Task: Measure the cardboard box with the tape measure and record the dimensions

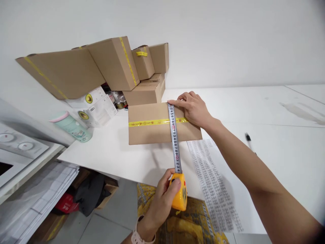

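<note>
A brown cardboard box (pixel 149 134) with yellow printed tape across its top sits on the white table. My left hand (pixel 165 193) grips the yellow case of a tape measure (pixel 179 195) below the box's near edge. The silver blade extends from the case up across the box top, its numbers facing me, and reaches the far edge. My right hand (pixel 193 107) presses the blade's far end against that edge with the fingertips, the index finger pointing left. The blade's tip is hidden beneath these fingers.
Several taped cardboard boxes (pixel 116 64) are stacked at the back left, above white boxes with avocado pictures (pixel 101 110). A mint tumbler (pixel 73 127) stands at the left. A printed sheet (pixel 213 183) and a pen (pixel 248 139) lie at the right.
</note>
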A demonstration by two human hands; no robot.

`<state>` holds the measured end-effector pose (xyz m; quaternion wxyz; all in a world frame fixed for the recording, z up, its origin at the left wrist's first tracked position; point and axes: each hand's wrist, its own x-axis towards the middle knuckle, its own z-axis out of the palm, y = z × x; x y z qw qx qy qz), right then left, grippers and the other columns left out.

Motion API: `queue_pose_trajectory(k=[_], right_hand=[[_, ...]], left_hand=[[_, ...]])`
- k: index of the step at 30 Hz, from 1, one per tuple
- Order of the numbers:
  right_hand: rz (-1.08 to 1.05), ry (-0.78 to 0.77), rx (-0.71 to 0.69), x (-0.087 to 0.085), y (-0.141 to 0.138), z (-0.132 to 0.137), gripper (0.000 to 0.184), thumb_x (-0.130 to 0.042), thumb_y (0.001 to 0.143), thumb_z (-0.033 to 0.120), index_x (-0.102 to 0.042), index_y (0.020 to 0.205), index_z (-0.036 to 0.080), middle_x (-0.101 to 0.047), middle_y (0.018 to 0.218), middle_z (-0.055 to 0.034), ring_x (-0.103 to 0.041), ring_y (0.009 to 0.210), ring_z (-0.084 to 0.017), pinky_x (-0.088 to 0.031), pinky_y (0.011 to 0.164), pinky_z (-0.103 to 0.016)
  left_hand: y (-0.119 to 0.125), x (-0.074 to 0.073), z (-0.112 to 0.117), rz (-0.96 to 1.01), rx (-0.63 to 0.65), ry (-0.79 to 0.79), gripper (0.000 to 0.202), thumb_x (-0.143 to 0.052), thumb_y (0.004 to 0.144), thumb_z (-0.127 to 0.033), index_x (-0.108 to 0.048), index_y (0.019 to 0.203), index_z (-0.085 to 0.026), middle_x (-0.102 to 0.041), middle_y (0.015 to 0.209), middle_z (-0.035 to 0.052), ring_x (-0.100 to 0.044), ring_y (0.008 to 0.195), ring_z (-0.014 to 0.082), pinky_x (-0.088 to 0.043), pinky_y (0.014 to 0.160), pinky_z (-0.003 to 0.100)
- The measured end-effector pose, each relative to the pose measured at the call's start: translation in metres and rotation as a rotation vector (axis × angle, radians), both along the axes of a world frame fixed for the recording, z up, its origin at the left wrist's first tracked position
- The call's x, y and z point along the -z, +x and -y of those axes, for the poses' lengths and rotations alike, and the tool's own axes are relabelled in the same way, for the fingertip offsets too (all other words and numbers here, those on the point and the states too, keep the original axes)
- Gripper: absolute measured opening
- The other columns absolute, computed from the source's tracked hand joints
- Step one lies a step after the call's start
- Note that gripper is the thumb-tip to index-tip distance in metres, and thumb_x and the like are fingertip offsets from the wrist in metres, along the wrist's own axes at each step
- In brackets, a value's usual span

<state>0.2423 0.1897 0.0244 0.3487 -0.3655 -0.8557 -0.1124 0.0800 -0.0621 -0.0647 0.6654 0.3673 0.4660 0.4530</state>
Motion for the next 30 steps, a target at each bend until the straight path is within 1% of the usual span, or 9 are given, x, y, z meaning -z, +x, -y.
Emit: queue_pose_trajectory(k=[3,8,16,19,21,22,24,27,30], right_hand=[[-0.013,-0.011,-0.013,0.001,0.001,-0.001,0.043,-0.043,0.101,0.021,-0.067,0.132,0.038,-0.064,0.110,-0.0098,-0.048,0.094,-0.027,-0.040,0.080,-0.042],[-0.048,-0.004,-0.040,0.002,0.001,-0.001,0.045,-0.042,0.100,0.020,-0.068,0.131,0.038,-0.064,0.108,-0.0096,-0.049,0.095,-0.028,-0.041,0.081,-0.043],[-0.052,-0.017,-0.029,0.002,0.001,0.000,0.042,-0.042,0.101,0.023,-0.068,0.131,0.038,-0.063,0.109,-0.0096,-0.049,0.095,-0.027,-0.040,0.081,-0.043],[-0.055,-0.023,-0.009,0.002,-0.001,0.002,0.044,-0.038,0.102,0.021,-0.068,0.130,0.038,-0.063,0.109,-0.0089,-0.049,0.095,-0.027,-0.040,0.081,-0.042],[-0.062,-0.026,0.011,0.003,-0.002,0.005,0.046,-0.034,0.103,0.021,-0.067,0.131,0.036,-0.064,0.107,-0.0085,-0.049,0.094,-0.026,-0.039,0.081,-0.041],[-0.069,-0.025,0.027,0.004,-0.002,0.008,0.046,-0.033,0.103,0.023,-0.065,0.133,0.035,-0.065,0.105,-0.0084,-0.049,0.093,-0.026,-0.039,0.081,-0.041],[-0.087,-0.012,0.069,0.006,-0.002,0.015,0.043,-0.035,0.104,0.031,-0.062,0.137,0.030,-0.066,0.101,-0.0088,-0.050,0.092,-0.026,-0.039,0.082,-0.041],[-0.099,0.047,0.127,0.011,0.000,0.030,0.041,-0.045,0.100,0.046,-0.064,0.131,0.026,-0.068,0.102,-0.0100,-0.051,0.095,-0.028,-0.040,0.083,-0.042],[-0.094,0.128,0.158,0.022,0.002,0.049,0.038,-0.051,0.099,0.048,-0.066,0.125,0.025,-0.069,0.105,-0.0106,-0.052,0.096,-0.029,-0.039,0.083,-0.043]], left_hand=[[0.003,0.003,-0.003,-0.012,0.004,0.002,0.051,-0.068,0.086,-0.064,-0.061,0.115,-0.022,-0.060,0.091,0.0035,-0.058,0.077,0.0170,-0.049,0.074,0.031],[0.003,0.002,-0.004,-0.014,0.020,0.009,0.054,-0.068,0.085,-0.065,-0.060,0.116,-0.021,-0.060,0.090,0.0033,-0.057,0.077,0.0161,-0.049,0.074,0.030],[0.002,0.002,-0.005,-0.038,0.030,0.023,0.052,-0.066,0.087,-0.064,-0.059,0.116,-0.021,-0.059,0.090,0.0033,-0.054,0.075,0.0151,-0.048,0.074,0.030],[0.004,0.004,-0.003,0.001,0.022,0.041,0.049,-0.066,0.088,-0.061,-0.059,0.115,-0.021,-0.057,0.087,0.0024,-0.054,0.074,0.0152,-0.048,0.073,0.030],[0.006,0.008,0.002,0.036,0.006,0.072,0.046,-0.064,0.090,-0.059,-0.060,0.115,-0.021,-0.057,0.087,0.0029,-0.055,0.075,0.0159,-0.048,0.072,0.030],[0.006,0.010,0.006,0.036,-0.003,0.103,0.045,-0.062,0.092,-0.058,-0.060,0.116,-0.021,-0.058,0.089,0.0038,-0.055,0.077,0.0164,-0.048,0.073,0.030],[0.006,0.017,0.015,-0.013,-0.025,0.194,0.045,-0.060,0.093,-0.057,-0.060,0.120,-0.022,-0.059,0.094,0.0059,-0.054,0.080,0.0177,-0.048,0.075,0.031],[0.004,0.025,0.030,-0.073,-0.029,0.304,0.052,-0.059,0.091,-0.061,-0.058,0.125,-0.022,-0.059,0.097,0.0082,-0.055,0.083,0.0205,-0.049,0.078,0.034],[0.001,0.030,0.039,-0.081,-0.006,0.321,0.056,-0.058,0.090,-0.063,-0.057,0.127,-0.022,-0.059,0.097,0.0085,-0.054,0.083,0.0213,-0.048,0.079,0.035]])
